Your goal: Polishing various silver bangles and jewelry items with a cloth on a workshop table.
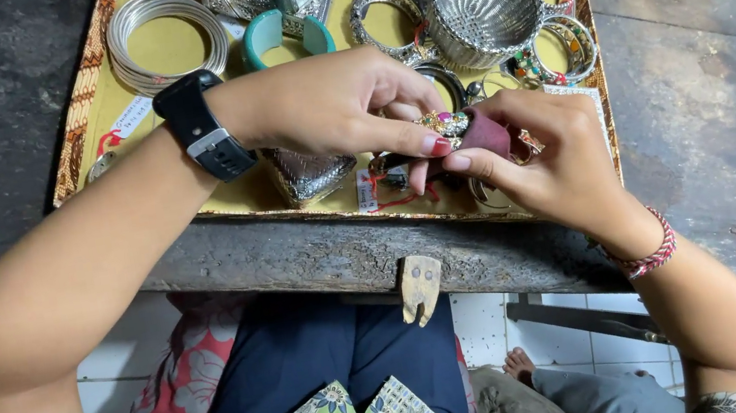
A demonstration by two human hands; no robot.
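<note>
My left hand point(332, 108), with a black watch on its wrist, pinches a small gold jewelled ornament point(444, 123) with coloured stones between thumb and fingertips. My right hand point(550, 161), a red braided band at its wrist, holds a small maroon pad or box point(487, 130) right against the ornament. Both hands meet above the near edge of a yellow tray point(172, 45) full of jewellery. A red-stringed price tag point(368, 192) dangles below the hands.
The tray holds a stack of silver bangles point(161, 42), a teal cuff point(284, 33), a silver mesh bowl-shaped piece point(482, 6), beaded bangles point(561, 50) and a silver embossed piece point(307, 172). It sits on a weathered wooden table point(701, 111). Someone's bare foot point(519, 365) rests on the tiled floor.
</note>
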